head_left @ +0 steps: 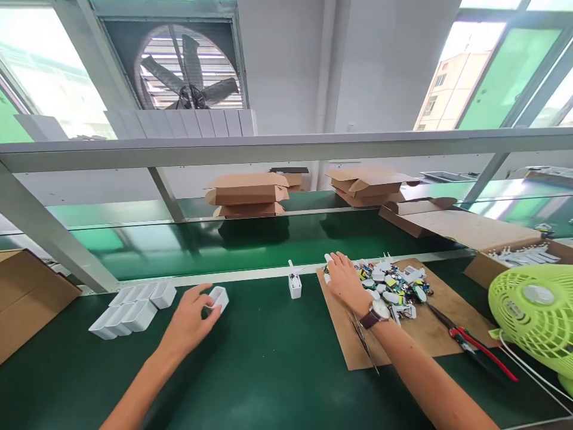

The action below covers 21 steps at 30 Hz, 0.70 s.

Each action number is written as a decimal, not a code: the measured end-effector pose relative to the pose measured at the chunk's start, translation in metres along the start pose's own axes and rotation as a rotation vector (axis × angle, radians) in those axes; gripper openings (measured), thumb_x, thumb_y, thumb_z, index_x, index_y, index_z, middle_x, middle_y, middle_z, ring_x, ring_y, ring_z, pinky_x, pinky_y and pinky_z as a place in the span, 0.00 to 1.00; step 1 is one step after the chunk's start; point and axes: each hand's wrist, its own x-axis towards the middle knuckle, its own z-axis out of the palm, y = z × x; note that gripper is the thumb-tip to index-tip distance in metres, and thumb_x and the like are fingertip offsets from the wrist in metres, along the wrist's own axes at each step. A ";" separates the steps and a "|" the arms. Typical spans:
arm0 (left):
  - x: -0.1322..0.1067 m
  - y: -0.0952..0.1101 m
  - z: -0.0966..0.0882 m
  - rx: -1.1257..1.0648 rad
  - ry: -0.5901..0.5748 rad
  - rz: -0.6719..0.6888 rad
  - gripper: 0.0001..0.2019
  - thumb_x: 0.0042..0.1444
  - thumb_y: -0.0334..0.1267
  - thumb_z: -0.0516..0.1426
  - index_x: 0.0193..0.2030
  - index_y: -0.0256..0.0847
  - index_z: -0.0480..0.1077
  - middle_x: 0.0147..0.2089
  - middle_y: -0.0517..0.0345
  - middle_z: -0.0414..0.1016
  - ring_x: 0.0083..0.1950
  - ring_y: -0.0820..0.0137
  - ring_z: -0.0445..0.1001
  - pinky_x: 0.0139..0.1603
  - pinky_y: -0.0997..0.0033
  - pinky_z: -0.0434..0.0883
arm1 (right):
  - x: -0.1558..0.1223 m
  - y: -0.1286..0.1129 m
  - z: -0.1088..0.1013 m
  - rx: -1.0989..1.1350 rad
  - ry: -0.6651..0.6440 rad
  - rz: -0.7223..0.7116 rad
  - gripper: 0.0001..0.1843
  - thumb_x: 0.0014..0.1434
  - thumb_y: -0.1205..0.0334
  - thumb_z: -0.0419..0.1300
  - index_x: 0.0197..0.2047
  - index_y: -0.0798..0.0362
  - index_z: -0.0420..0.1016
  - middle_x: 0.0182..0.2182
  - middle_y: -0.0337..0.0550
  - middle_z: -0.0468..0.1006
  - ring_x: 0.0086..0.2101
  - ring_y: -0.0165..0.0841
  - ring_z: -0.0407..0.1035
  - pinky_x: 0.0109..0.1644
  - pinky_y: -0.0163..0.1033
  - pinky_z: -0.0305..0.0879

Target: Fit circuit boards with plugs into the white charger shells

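My left hand (190, 319) grips a small white plastic box (219, 298) between thumb and fingers, just above the green bench. Left of it stand more white open boxes (132, 310) in two rows. My right hand (347, 283), wearing a wristwatch, is at the left edge of a pile of small electronic parts (394, 283) on a flat cardboard sheet (335, 334). Its fingers are closed around a small white plastic part (328, 258), mostly hidden by them. Between the hands, a white box with parts in it (295, 286) stands upright on the bench.
Tweezers (363, 340) lie under my right forearm. Red-and-black pliers (472, 343) rest on the cardboard's right side, near a green fan (532, 316). An open carton (523, 254) holds white parts. Cardboard boxes (250, 194) stand behind the bench; another carton (31, 298) is at left.
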 end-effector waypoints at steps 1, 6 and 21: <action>0.004 0.016 0.009 -0.059 -0.017 0.044 0.12 0.59 0.44 0.55 0.28 0.44 0.69 0.55 0.44 0.78 0.56 0.54 0.77 0.55 0.53 0.77 | 0.004 0.004 -0.001 -0.012 -0.011 -0.003 0.18 0.53 0.78 0.55 0.46 0.60 0.77 0.45 0.63 0.81 0.51 0.52 0.72 0.58 0.56 0.68; 0.003 0.077 0.040 -0.321 -0.063 0.173 0.08 0.61 0.37 0.54 0.30 0.44 0.63 0.54 0.48 0.78 0.50 0.63 0.81 0.47 0.64 0.79 | 0.005 0.008 -0.019 -0.023 -0.008 -0.049 0.15 0.52 0.79 0.54 0.37 0.54 0.76 0.40 0.55 0.80 0.44 0.46 0.72 0.52 0.49 0.71; -0.018 0.089 0.026 -0.488 -0.134 0.098 0.09 0.63 0.39 0.59 0.33 0.43 0.64 0.54 0.51 0.74 0.50 0.66 0.78 0.48 0.66 0.78 | -0.041 -0.097 -0.024 0.434 -0.293 -0.298 0.19 0.64 0.58 0.64 0.57 0.51 0.75 0.57 0.54 0.78 0.54 0.47 0.74 0.59 0.54 0.71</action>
